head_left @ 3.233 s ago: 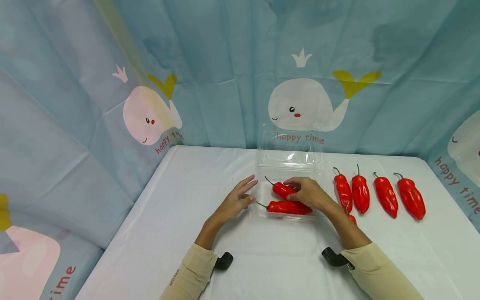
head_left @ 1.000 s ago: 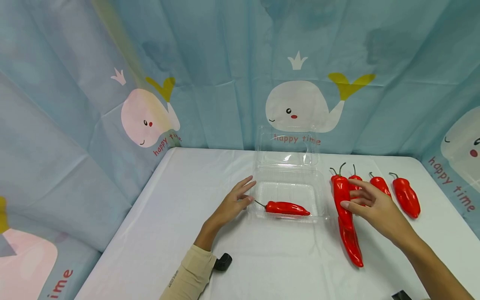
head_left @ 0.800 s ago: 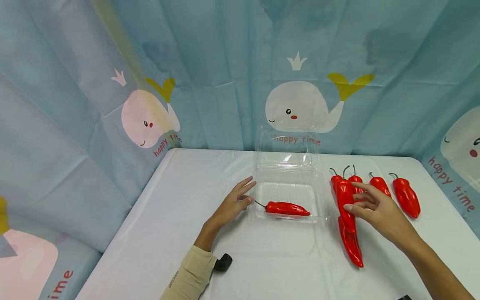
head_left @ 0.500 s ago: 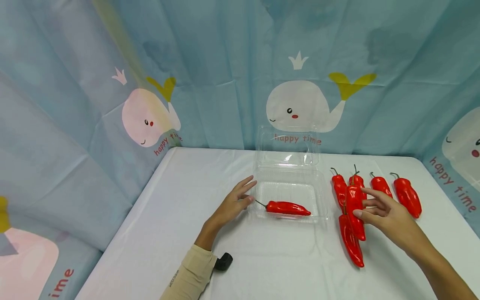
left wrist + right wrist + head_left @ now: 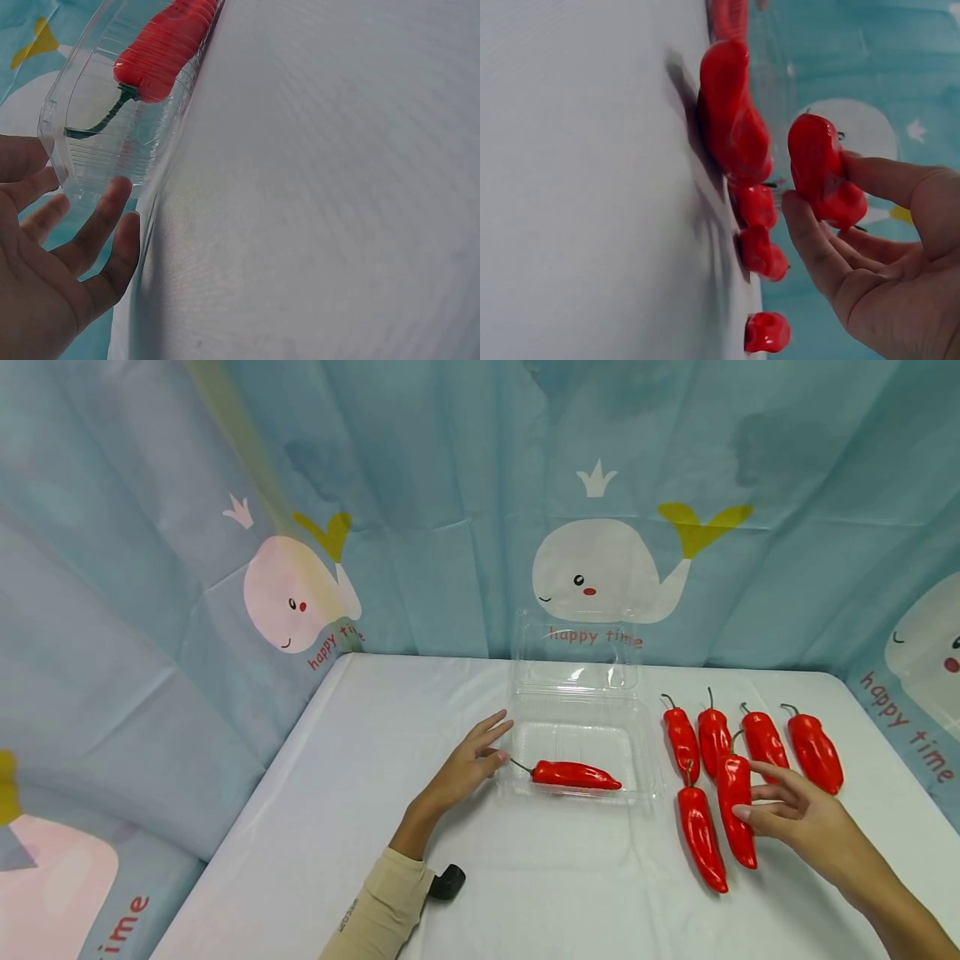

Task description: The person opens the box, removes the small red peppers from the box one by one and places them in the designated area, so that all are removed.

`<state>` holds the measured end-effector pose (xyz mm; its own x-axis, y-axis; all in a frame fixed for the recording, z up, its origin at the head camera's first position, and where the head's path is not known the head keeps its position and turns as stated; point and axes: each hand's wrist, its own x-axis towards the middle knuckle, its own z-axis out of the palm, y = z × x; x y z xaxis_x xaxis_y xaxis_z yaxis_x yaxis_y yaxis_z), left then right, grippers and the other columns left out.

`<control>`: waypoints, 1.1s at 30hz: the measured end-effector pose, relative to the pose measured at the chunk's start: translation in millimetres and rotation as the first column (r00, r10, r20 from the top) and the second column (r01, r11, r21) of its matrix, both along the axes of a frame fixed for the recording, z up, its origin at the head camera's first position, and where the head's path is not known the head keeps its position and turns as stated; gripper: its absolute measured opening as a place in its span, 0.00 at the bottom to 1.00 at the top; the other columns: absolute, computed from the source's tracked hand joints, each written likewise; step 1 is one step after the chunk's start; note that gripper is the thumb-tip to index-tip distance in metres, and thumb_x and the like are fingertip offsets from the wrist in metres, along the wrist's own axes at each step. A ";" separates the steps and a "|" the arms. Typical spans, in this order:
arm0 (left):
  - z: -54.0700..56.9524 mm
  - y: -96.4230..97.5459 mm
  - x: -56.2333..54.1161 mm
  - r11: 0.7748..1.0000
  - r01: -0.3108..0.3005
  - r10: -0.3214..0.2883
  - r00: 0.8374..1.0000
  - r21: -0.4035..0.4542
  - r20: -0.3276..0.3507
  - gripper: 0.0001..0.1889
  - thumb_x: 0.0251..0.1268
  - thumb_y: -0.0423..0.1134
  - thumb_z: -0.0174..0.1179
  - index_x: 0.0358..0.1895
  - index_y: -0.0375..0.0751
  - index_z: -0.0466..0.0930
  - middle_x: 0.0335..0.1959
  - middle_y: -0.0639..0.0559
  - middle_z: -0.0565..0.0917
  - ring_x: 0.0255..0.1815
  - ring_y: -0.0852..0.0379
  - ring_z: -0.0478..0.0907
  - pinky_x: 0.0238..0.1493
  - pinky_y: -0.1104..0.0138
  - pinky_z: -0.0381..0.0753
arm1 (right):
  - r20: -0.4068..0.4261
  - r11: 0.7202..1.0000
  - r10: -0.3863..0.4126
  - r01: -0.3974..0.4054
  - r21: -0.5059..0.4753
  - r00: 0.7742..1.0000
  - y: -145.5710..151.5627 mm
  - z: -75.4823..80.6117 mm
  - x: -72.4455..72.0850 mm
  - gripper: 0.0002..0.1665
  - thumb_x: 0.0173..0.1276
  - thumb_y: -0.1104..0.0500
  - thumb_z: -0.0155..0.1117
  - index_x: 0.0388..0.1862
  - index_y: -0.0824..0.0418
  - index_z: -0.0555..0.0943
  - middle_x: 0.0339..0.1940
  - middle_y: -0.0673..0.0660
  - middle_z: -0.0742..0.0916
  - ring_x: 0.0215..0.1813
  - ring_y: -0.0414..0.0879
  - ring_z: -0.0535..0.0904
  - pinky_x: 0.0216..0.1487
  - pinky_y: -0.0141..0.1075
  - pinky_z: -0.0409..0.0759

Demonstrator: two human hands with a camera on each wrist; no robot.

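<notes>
My right hand (image 5: 806, 822) pinches a red chili pepper (image 5: 736, 810) between thumb and fingers, just right of another red pepper (image 5: 701, 839) lying on the table. In the right wrist view the held pepper (image 5: 817, 165) is off the table surface. At the left side of a clear plastic clamshell box (image 5: 645, 752), my left hand (image 5: 465, 768) has its fingers spread and relaxed. The left wrist view has its fingertips (image 5: 116, 191) at the box's end wall, and whether they all touch is unclear. Inside the box, one red pepper (image 5: 573, 775) lies along the near side, stem to the left.
Several red peppers stand in a row at the back right, from a slim one (image 5: 681, 739) to a broad one (image 5: 816, 752). The box's lid (image 5: 577, 652) is raised at the back, near a blue curtain (image 5: 435, 585). A white cloth (image 5: 360, 777) covers the table.
My right hand has lifted the rear pepper out of the box and carried it right, then lately further right and nearer. My left hand has stayed by the box.
</notes>
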<state>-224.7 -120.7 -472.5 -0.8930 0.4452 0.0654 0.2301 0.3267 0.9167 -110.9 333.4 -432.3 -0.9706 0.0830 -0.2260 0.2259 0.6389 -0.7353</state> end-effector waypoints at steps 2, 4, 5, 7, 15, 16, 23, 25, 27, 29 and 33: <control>-0.4 0.2 -0.4 1.000 -0.001 0.001 1.000 0.003 0.003 0.30 0.82 0.37 0.53 0.83 0.41 0.63 0.88 0.54 0.53 0.70 0.39 0.78 0.64 0.45 0.82 | 0.033 1.000 -0.009 0.009 -0.004 0.999 1.4 -2.0 1.3 0.62 0.72 0.39 0.71 0.86 0.69 0.49 0.70 0.79 0.76 0.57 0.57 0.87 0.50 0.52 0.90; -0.8 0.4 -1.0 1.000 -0.001 0.001 1.000 0.007 0.005 0.30 0.82 0.37 0.53 0.83 0.41 0.63 0.88 0.54 0.53 0.70 0.39 0.78 0.64 0.45 0.82 | 0.069 1.000 -0.021 0.022 -0.015 0.997 2.6 -4.1 2.1 0.63 0.71 0.39 0.72 0.87 0.69 0.49 0.70 0.78 0.76 0.57 0.57 0.87 0.52 0.54 0.89; -1.1 0.5 -1.3 1.000 0.000 0.000 1.000 0.010 0.006 0.30 0.82 0.37 0.53 0.83 0.41 0.63 0.88 0.54 0.53 0.70 0.39 0.78 0.64 0.45 0.82 | 0.083 1.000 -0.021 0.023 -0.022 0.996 3.3 -5.4 2.8 0.63 0.71 0.39 0.72 0.87 0.69 0.48 0.70 0.78 0.76 0.56 0.55 0.87 0.52 0.54 0.89; -1.0 0.5 -1.3 1.000 0.000 -0.001 1.000 0.013 0.007 0.30 0.82 0.37 0.53 0.83 0.41 0.63 0.88 0.54 0.53 0.70 0.39 0.78 0.64 0.45 0.82 | 0.112 0.999 -0.022 0.025 -0.029 0.993 4.7 -7.8 3.7 0.64 0.70 0.39 0.73 0.87 0.68 0.48 0.69 0.77 0.77 0.55 0.52 0.87 0.53 0.53 0.89; 0.3 1.0 -0.1 1.000 -0.003 0.003 1.000 0.006 0.004 0.30 0.82 0.37 0.53 0.83 0.42 0.63 0.88 0.55 0.53 0.69 0.39 0.78 0.63 0.46 0.83 | 0.169 1.000 0.007 -0.004 -0.022 0.986 7.6 -17.1 8.7 0.60 0.71 0.43 0.74 0.85 0.69 0.52 0.58 0.68 0.84 0.48 0.47 0.88 0.51 0.50 0.90; 0.2 1.1 -0.1 1.000 -0.004 0.004 1.000 0.006 0.002 0.30 0.82 0.37 0.53 0.83 0.41 0.63 0.88 0.54 0.54 0.69 0.39 0.78 0.63 0.47 0.83 | 0.175 1.000 0.006 -0.004 -0.017 0.984 7.7 -18.2 8.8 0.59 0.70 0.43 0.74 0.85 0.69 0.53 0.57 0.67 0.85 0.48 0.47 0.88 0.51 0.49 0.90; 0.0 1.0 -0.1 1.000 -0.004 0.004 1.000 0.010 -0.002 0.30 0.82 0.36 0.53 0.83 0.40 0.63 0.88 0.53 0.53 0.69 0.39 0.78 0.62 0.48 0.83 | 0.199 1.000 -0.008 0.008 0.003 0.980 6.9 -23.1 10.7 0.58 0.70 0.45 0.75 0.84 0.71 0.55 0.54 0.64 0.85 0.45 0.46 0.87 0.49 0.46 0.91; 0.1 1.1 -0.2 1.000 -0.004 0.004 1.000 0.013 0.000 0.30 0.82 0.36 0.53 0.83 0.40 0.63 0.88 0.53 0.53 0.69 0.38 0.78 0.62 0.48 0.83 | 0.202 1.000 -0.007 0.004 0.015 0.979 7.5 -24.3 10.4 0.59 0.69 0.43 0.75 0.83 0.71 0.55 0.53 0.64 0.85 0.45 0.46 0.87 0.49 0.47 0.91; 0.4 0.9 0.0 1.000 -0.002 0.002 1.000 0.016 0.002 0.30 0.82 0.36 0.53 0.83 0.40 0.62 0.88 0.53 0.53 0.69 0.38 0.78 0.62 0.47 0.83 | 0.204 1.000 -0.004 -0.001 0.028 0.979 8.1 -25.1 9.8 0.60 0.68 0.42 0.76 0.83 0.71 0.56 0.51 0.62 0.85 0.44 0.46 0.86 0.49 0.47 0.90; 0.9 0.5 0.6 1.000 -0.001 0.001 1.000 0.018 0.005 0.30 0.82 0.36 0.53 0.83 0.40 0.62 0.88 0.54 0.53 0.69 0.38 0.78 0.63 0.47 0.83 | 0.203 0.999 -0.001 -0.009 0.046 0.979 8.3 -25.8 9.6 0.60 0.68 0.41 0.76 0.82 0.73 0.56 0.49 0.61 0.86 0.44 0.45 0.85 0.48 0.46 0.90; 0.9 -0.2 0.9 1.000 0.006 -0.006 1.000 0.017 0.006 0.30 0.82 0.36 0.53 0.83 0.41 0.62 0.88 0.55 0.53 0.69 0.39 0.78 0.63 0.46 0.82 | 0.200 0.997 -0.006 -0.010 0.079 0.980 8.2 -27.7 10.5 0.63 0.65 0.38 0.77 0.80 0.75 0.57 0.47 0.60 0.88 0.42 0.44 0.86 0.47 0.47 0.91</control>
<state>-223.9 -120.9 -471.5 -0.8907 0.4494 0.0677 0.2265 0.3098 0.9234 -100.4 341.5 -460.0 -0.9065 0.1062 -0.4086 0.3618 0.6941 -0.6223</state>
